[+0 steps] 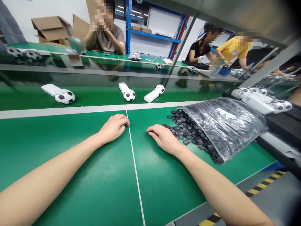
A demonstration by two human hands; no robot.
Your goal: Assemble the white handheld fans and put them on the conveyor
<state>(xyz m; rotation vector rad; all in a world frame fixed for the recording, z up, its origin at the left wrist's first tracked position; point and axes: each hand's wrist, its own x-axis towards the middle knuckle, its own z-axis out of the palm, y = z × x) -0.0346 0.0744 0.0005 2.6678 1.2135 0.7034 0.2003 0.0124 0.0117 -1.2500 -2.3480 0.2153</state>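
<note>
My right hand (164,138) is just left of a heap of small flat black plastic pieces (185,127). Its thumb and forefinger pinch one small black piece (148,132), of which only a dark edge shows. The heap spills out of a clear plastic bag (231,121) lying on its side. My left hand (114,128) rests low over the green table by the thin white seam, fingers curled together. Whatever those fingers may hold is hidden from view.
Behind a pale rail, white handles with football-patterned heads (64,96) lie on the green conveyor belt (98,94). More of them fill a black tray (270,117) at right. A person (110,40) sits opposite; two others work farther right. Cardboard boxes (50,28) stand at back left.
</note>
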